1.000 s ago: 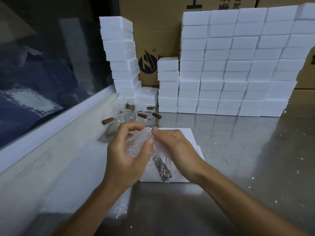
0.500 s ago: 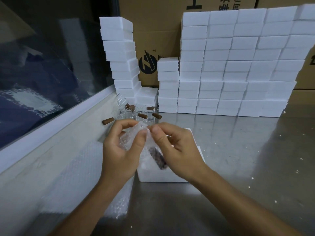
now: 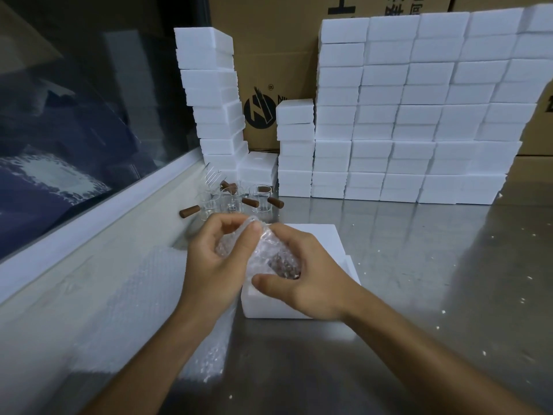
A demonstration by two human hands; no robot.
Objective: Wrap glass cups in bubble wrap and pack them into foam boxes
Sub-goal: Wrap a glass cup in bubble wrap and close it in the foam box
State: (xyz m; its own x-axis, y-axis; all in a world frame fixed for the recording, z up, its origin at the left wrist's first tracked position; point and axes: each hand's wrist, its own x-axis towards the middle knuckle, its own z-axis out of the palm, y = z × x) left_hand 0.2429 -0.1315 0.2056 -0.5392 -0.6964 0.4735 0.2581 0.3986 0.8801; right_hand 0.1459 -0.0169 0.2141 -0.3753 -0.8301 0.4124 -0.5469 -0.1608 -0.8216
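Both hands are gripping a bubble-wrapped cup (image 3: 270, 256) over the open foam box (image 3: 317, 244): left hand (image 3: 218, 259) pinching the wrap's top, right hand (image 3: 311, 277) clasping its side.

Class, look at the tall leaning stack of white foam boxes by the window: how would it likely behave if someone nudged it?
The leaning stack of foam boxes would probably topple easily: its boxes sit offset and skewed. Being foam, they likely weigh little and slide readily. Falling boxes might strike the unwrapped glass cups standing just below.
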